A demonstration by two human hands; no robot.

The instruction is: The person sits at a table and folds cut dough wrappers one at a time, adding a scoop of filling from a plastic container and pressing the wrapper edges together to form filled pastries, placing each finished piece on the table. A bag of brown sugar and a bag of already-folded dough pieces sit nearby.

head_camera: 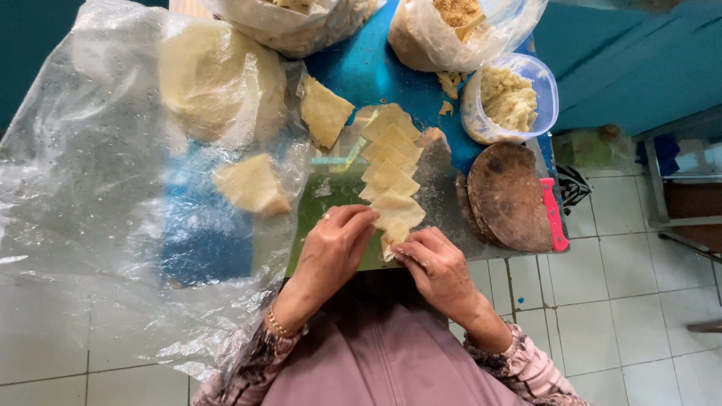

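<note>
Both hands pinch one small dough square at the near end of a row of squares (389,162) on the green board (323,203). The left hand (331,244) steadies the wrapper (394,234) from its side; the right hand (435,263) closes on its lower edge. Pressing the edges evenly with light fingertip pressure should seal it without tearing. The filling tub (510,98) sits well apart.

A blue worktop (361,68) carried a large clear plastic sheet (83,188), a green cutting mat (327,203), two filled plastic bags (451,30), a clear tub (511,98) and round wooden boards (508,197).
</note>
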